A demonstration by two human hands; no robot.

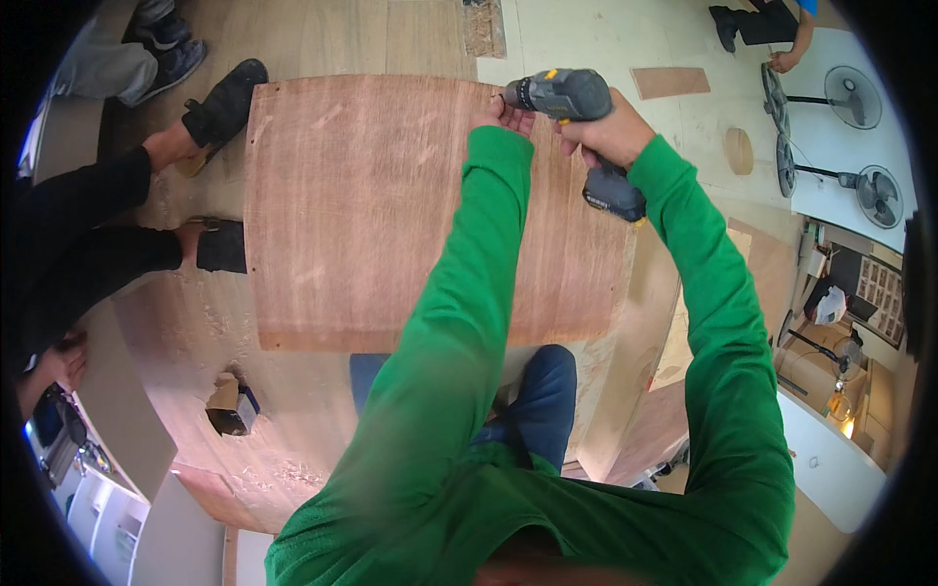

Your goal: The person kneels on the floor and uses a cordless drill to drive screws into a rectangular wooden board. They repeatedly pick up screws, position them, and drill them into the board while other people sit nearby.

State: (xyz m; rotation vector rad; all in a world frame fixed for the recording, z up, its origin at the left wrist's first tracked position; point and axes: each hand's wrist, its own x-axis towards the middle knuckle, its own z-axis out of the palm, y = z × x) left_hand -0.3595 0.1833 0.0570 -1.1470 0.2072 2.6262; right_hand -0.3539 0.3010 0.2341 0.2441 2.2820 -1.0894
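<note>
A grey and black cordless drill (567, 95) is gripped in my right hand (618, 129), its chuck pointing left and its battery hanging below the wrist. My left hand (506, 117) is at the far edge of a reddish-brown plywood panel (381, 205), right by the drill's tip. Its fingers are closed in a pinch; whatever they hold is too small and hidden to name. The panel lies flat in front of my knees, with small dark dots near its left edge and corners.
Another person's black-clad legs and shoes (225, 103) are against the panel's left side. A small open box (233, 405) and wood shavings (283, 474) lie on the lower left. Wood offcuts (670, 82) are at the upper right, fans (853, 97) at the far right.
</note>
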